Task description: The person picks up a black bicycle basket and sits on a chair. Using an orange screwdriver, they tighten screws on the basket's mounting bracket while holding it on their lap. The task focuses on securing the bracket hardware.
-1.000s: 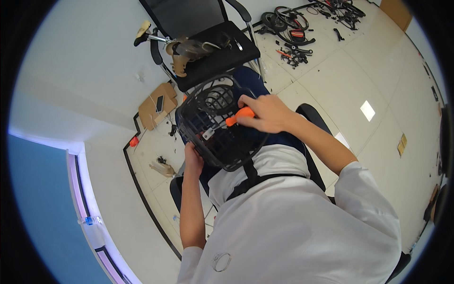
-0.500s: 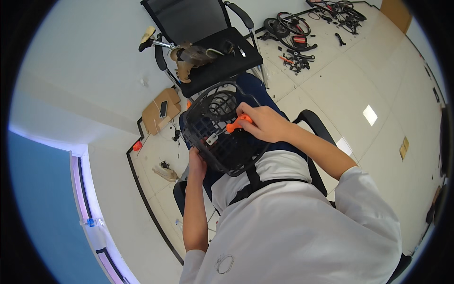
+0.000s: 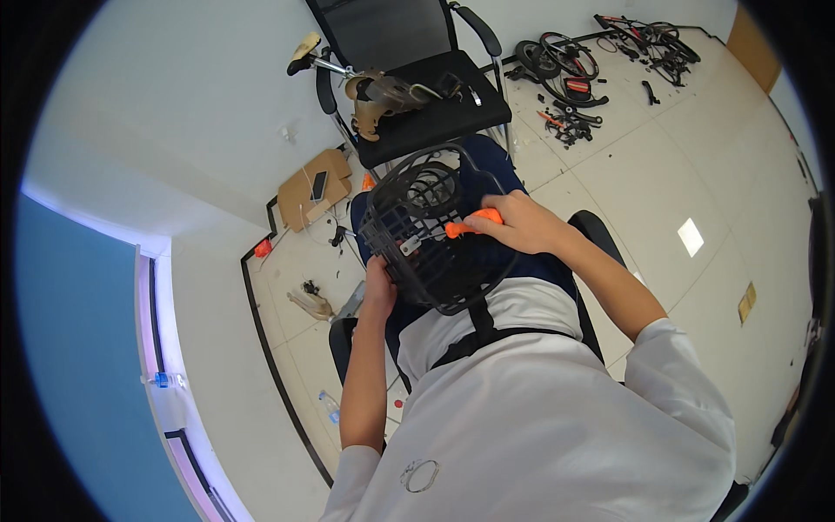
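Observation:
A black plastic mesh basket (image 3: 376,233) rests tilted on my lap, its open side facing me. My left hand (image 3: 380,285) grips its left wall from outside; some of the fingers are hidden by the mesh. In my right hand (image 3: 529,226) is a screwdriver (image 3: 470,223) with an orange handle, held over the basket. Its shaft points left into the basket, toward a small pale plate (image 3: 410,246) at the left wall. Whether the tip touches the plate is too small to tell.
A black office chair (image 3: 435,78) stands ahead with a saddle and post (image 3: 304,52) and wrapping on its seat. Bicycle parts (image 3: 570,126) lie on the tiled floor at the far right. Left of my legs are cardboard (image 3: 300,196) bearing a phone (image 3: 319,185), and a plastic bottle (image 3: 329,407).
The whole view has shifted, so the scene sits further right. The basket has turned slightly, its left wall showing more. Both hands keep their holds, and the screwdriver still points at the plate.

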A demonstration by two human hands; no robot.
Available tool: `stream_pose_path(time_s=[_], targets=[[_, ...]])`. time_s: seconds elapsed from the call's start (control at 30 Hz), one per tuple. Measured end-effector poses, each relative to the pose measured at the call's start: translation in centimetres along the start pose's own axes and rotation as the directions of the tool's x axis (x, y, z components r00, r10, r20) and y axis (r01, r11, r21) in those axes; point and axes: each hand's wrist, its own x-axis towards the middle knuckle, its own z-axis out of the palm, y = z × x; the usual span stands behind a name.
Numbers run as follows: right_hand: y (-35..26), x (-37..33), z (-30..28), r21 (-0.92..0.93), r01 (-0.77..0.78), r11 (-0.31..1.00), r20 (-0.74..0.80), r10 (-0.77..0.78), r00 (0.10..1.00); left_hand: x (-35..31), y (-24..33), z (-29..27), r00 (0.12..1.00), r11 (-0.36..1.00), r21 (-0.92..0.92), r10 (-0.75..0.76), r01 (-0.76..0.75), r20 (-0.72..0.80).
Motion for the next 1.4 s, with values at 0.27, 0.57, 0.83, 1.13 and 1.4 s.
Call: stream_pose_path(time_s=[0.27,0.57,0.83,1.13,1.4], targets=[[-0.2,0.1,0.8,0.076,0.17,0.982,-0.094,-0.163,0.982,-0.4,0.3,0.6,1.0,0.999,-0.023,0.027,-0.026,0.008],[0.4,-0.2,0.5,0.003,0.178,0.984,-0.121,-0.176,0.977,-0.2,0.0,0.2,0.999,0.999,-0.035,0.015,-0.013,0.051],[-0.5,-0.4,-0.7,-0.103,0.112,0.988,0.118,-0.099,0.988,-0.5,0.5,1.0,0.999,0.999,0.028,0.041,-0.041,0.016],[0.4,0.4,0.5,0.079,0.129,0.989,-0.103,-0.121,0.987,-1.1,1.0,1.8,0.999,0.998,0.035,0.051,-0.05,-0.01],[-0.6,-0.4,0.0,-0.077,0.103,0.992,-0.029,-0.106,0.994,-0.8,0.5,1.0,0.998,0.998,0.037,0.052,-0.053,0.023]])
